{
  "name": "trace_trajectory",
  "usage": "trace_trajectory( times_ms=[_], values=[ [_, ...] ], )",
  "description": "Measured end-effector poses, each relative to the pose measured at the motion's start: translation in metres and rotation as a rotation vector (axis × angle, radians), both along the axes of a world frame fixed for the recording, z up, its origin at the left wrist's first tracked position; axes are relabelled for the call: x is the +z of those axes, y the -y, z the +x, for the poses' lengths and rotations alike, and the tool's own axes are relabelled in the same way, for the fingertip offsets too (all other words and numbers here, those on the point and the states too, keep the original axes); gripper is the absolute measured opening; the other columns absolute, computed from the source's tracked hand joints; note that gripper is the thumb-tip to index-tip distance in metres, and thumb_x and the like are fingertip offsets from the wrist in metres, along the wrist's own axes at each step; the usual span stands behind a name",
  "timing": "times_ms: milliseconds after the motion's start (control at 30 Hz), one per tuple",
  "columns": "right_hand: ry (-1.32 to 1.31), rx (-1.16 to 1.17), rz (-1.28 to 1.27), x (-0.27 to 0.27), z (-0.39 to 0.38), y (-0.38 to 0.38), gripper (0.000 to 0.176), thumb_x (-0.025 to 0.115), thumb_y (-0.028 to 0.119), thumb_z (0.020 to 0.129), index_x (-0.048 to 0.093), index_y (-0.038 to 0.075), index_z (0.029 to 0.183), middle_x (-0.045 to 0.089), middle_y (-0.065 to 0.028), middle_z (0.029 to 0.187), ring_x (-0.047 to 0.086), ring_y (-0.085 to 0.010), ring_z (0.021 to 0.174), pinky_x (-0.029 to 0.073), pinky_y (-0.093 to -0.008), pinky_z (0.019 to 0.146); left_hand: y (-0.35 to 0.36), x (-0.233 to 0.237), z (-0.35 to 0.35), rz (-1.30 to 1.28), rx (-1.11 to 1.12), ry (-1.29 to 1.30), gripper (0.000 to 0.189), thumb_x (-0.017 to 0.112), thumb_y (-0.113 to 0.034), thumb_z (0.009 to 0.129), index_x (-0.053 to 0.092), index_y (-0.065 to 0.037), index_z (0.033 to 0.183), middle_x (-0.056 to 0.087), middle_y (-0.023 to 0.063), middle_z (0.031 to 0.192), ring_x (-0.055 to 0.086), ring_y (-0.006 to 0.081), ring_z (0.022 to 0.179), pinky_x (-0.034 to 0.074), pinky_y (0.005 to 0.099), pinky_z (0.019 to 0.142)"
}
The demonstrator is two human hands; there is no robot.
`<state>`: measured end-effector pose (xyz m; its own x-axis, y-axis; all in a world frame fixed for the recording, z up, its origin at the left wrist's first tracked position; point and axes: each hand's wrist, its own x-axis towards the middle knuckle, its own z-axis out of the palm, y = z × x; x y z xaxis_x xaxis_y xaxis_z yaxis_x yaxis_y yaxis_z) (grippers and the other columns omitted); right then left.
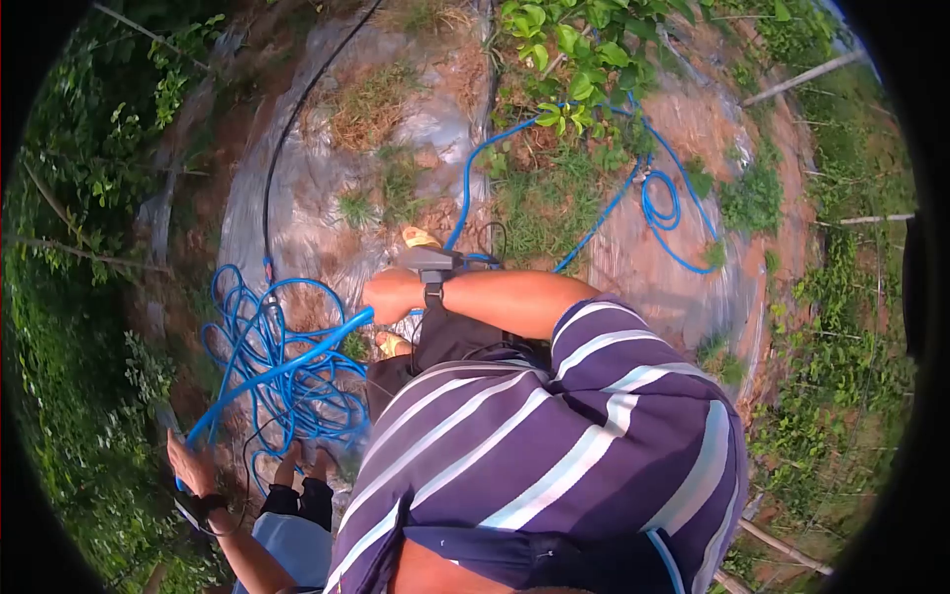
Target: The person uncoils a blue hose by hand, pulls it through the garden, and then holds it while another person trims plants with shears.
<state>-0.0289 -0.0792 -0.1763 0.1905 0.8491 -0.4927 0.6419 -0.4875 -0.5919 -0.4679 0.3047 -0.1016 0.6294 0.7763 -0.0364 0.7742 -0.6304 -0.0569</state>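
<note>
We note a length of blue hose (297, 363) stretched between both hands, in front of a tangled heap of blue hose loops (322, 406) on grey plastic film (341, 163). Right hand (391, 295): fingers curled round the hose, wrist bearing a grey device (430, 259). Left hand (195, 467): at the hose's lower-left stretch, fingers rather straight; we cannot tell whether they close on it. Black pipe (269, 193) runs down towards a metal coupling (273, 305) at the heap's edge; more hose loops (661, 201) lie well apart at right, near leafy vines (579, 59). Risks, in our judgement: a pull on the held length could tighten crossed loops into a knot or kink, since they overlap in no visible order; strain reaching the coupling could work it loose; the left end could slip if that grip is slack. We also log the yellow footwear (391, 344) and another person's bare feet (297, 467) close to the heap, where a shifting loop could catch an ankle
</note>
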Motion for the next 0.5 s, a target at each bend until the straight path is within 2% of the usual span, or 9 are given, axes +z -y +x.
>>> trace_trajectory(
  times_ms=[33,100,133,200,233,300,333,400,500],
  values=[
    [-0.208,0.020,0.194,0.044,-0.053,-0.041,0.020,0.066,0.022,0.067,0.071,0.005,0.074,0.066,-0.0216,0.070,0.066,-0.0422,0.071,0.048,-0.0532,0.058,0.105,0.026,0.123,-0.161,-0.506,0.045,0.085,0.078,-0.012,0.069,0.040,-0.001,0.144,0.052,0.0216,0.140,0.049,0.0429,0.128,0.042,0.0503,0.106],
    [-0.289,0.078,0.417,0.084,-0.092,-0.073,0.024,0.066,0.019,0.064,0.066,-0.001,0.077,0.065,-0.0242,0.071,0.065,-0.0442,0.071,0.050,-0.0545,0.063,0.163,0.021,0.176,-0.512,-0.611,0.225,0.053,0.075,-0.010,0.071,0.057,-0.002,0.120,0.063,0.0224,0.116,0.059,0.0437,0.110,0.047,0.0504,0.092],
    [-0.261,0.177,0.340,0.103,-0.096,-0.082,0.023,0.066,0.017,0.064,0.064,-0.003,0.076,0.065,-0.0253,0.072,0.065,-0.0447,0.072,0.051,-0.0537,0.066,0.175,0.011,0.184,-0.707,-0.608,0.312,0.039,0.074,-0.009,0.072,0.062,-0.004,0.108,0.068,0.0225,0.102,0.064,0.0437,0.099,0.049,0.0506,0.084],
    [-0.301,0.151,0.557,0.078,-0.099,-0.091,0.021,0.067,0.018,0.067,0.065,0.000,0.077,0.066,-0.0236,0.074,0.065,-0.0437,0.074,0.050,-0.0529,0.065,0.166,0.041,0.178,-0.654,-0.338,0.193,0.016,0.070,-0.007,0.076,0.062,-0.006,0.090,0.065,0.0200,0.075,0.064,0.0437,0.075,0.050,0.0495,0.067],
    [-0.305,0.162,0.517,0.067,-0.084,-0.088,0.021,0.068,0.020,0.067,0.068,0.003,0.080,0.067,-0.0213,0.075,0.067,-0.0418,0.075,0.052,-0.0516,0.066,0.142,0.045,0.159,-0.490,-0.328,0.228,0.012,0.069,-0.007,0.078,0.061,-0.006,0.087,0.063,0.0186,0.069,0.064,0.0427,0.068,0.049,0.0452,0.060],
    [-0.245,0.222,0.327,0.031,-0.036,-0.067,0.022,0.070,0.022,0.067,0.072,0.008,0.083,0.069,-0.0176,0.076,0.068,-0.0387,0.076,0.053,-0.0495,0.066,0.105,0.078,0.127,-0.394,-0.079,0.325,0.009,0.066,-0.007,0.083,0.058,-0.004,0.087,0.060,0.0169,0.067,0.063,0.0359,0.063,0.047,0.0426,0.059],
    [-0.170,0.270,0.181,0.002,-0.010,-0.048,0.021,0.070,0.023,0.067,0.072,0.010,0.084,0.070,-0.0163,0.077,0.069,-0.0376,0.076,0.053,-0.0488,0.066,0.064,0.067,0.080,-0.261,-0.035,0.300,0.007,0.062,-0.006,0.085,0.056,-0.003,0.086,0.058,0.0175,0.068,0.058,0.0321,0.061,0.047,0.0411,0.061],
    [0.024,0.240,-0.153,-0.049,0.052,0.020,0.017,0.071,0.022,0.068,0.074,0.010,0.081,0.071,-0.0143,0.076,0.071,-0.0332,0.077,0.055,-0.0473,0.067,0.003,0.046,-0.008,-0.057,0.094,0.391,0.004,0.056,-0.004,0.087,0.053,-0.003,0.089,0.060,0.0199,0.080,0.055,0.0389,0.070,0.047,0.0449,0.068],
    [0.269,0.124,-0.392,-0.111,0.126,0.155,0.018,0.069,0.021,0.073,0.077,0.010,0.085,0.073,-0.0165,0.085,0.071,-0.0357,0.085,0.056,-0.0463,0.072,-0.039,0.033,-0.078,0.059,0.426,0.073,0.007,0.049,-0.006,0.092,0.053,-0.004,0.097,0.065,0.0227,0.090,0.062,0.0462,0.087,0.046,0.0529,0.074]
  ],
)
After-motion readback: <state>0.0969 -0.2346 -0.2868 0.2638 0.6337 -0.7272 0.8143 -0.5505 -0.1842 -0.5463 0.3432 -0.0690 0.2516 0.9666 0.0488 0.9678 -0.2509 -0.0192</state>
